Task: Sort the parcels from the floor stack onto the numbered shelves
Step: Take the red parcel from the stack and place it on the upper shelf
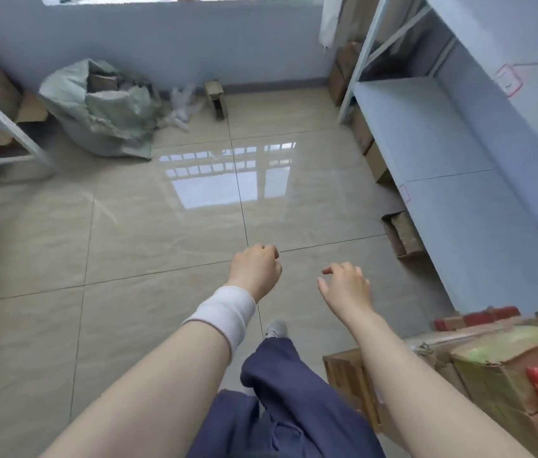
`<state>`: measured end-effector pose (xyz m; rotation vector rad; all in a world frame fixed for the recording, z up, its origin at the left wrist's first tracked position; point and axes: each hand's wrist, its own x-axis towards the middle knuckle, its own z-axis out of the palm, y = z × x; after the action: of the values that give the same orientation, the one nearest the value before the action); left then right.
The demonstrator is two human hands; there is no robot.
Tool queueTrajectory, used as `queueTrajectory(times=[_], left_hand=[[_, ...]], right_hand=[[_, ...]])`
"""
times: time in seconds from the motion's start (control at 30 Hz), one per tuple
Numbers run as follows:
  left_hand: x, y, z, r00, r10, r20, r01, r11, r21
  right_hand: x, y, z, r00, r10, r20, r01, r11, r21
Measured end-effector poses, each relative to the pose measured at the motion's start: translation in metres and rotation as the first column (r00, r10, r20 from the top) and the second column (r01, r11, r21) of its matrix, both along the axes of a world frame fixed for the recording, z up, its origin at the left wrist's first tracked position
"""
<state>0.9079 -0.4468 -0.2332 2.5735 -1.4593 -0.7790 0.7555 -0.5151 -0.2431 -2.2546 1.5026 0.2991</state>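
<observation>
Both my arms reach forward over the tiled floor. My left hand (256, 269), with a white wristband below it, is curled into a loose fist and holds nothing. My right hand (347, 285) is beside it, fingers apart and bent downward, also with nothing in it. A stack of cardboard parcels (492, 365) sits at the lower right, beside my right forearm; one box has green and red print. The pale blue shelf unit (426, 133) runs along the right wall, its visible board bare, with a red marking (508, 80) on the wall behind it.
Brown boxes (403, 233) lie on the floor under the right shelf. A grey woven sack (95, 104) slumps against the far wall, with white wrapping and a small box (216, 97) near it. Another shelf frame (13, 127) stands at left. My blue-trousered leg (280, 391) steps forward.
</observation>
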Motion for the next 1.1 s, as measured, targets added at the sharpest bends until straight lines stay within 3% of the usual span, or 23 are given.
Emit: queueTrajectory(times=[0.33, 0.6, 0.77, 0.9, 1.1], left_hand=[[0.017, -0.179, 0.028, 0.956, -0.291, 0.041, 0.292, 0.956, -0.034], [0.004, -0.309, 0.043, 0.786, -0.616, 0.054, 0.619, 0.781, -0.087], [-0.024, -0.37, 0.059, 0.577, -0.814, 0.063, 0.812, 0.564, -0.149], [-0.071, -0.393, 0.073, 0.401, -0.914, 0.063, 0.901, 0.38, -0.209], [-0.172, -0.384, 0.101, 0.101, -0.994, 0.051, 0.94, 0.078, -0.332]], right_hand=[[0.009, -0.139, 0.028, 0.968, -0.236, 0.088, 0.242, 0.968, -0.068], [0.003, -0.208, 0.049, 0.846, -0.519, 0.126, 0.531, 0.841, -0.103], [-0.004, -0.227, 0.07, 0.683, -0.712, 0.165, 0.73, 0.657, -0.186], [-0.026, -0.221, 0.087, 0.488, -0.843, 0.226, 0.863, 0.426, -0.272], [-0.074, -0.181, 0.122, 0.264, -0.914, 0.308, 0.879, 0.097, -0.468]])
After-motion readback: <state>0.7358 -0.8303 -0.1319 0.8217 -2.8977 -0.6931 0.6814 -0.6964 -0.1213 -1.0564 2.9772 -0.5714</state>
